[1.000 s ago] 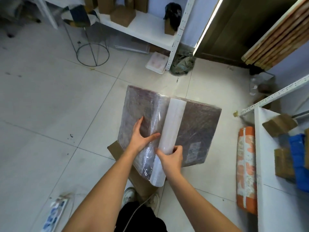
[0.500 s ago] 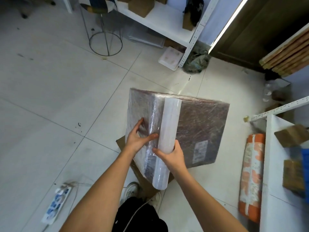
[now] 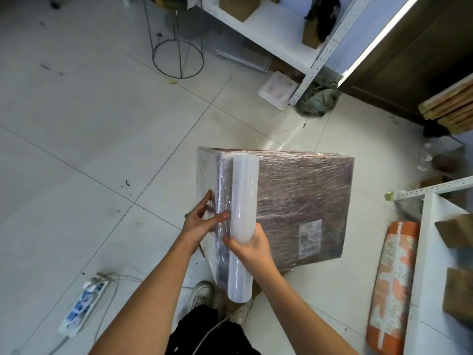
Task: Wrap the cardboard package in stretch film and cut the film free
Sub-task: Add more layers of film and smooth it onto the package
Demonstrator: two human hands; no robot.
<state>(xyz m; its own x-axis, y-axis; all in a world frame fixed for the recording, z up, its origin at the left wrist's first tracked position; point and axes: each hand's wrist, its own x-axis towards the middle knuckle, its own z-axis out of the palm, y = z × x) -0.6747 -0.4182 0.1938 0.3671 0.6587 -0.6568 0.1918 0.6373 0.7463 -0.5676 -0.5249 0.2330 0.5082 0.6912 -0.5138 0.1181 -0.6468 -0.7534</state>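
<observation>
My right hand [image 3: 252, 248] has its fingers curled round the stretch film roll [image 3: 242, 226], while my left hand [image 3: 202, 221] spreads straight fingers against the package's left side. The cardboard package [image 3: 302, 208] stands on edge over the floor [image 3: 89, 149], already film-covered; I judge it stiff, slick, best steadied by its edges.

One head-worn wide-angle view looks steeply down, close over forearms and tiled floor [image 3: 89, 129].
</observation>
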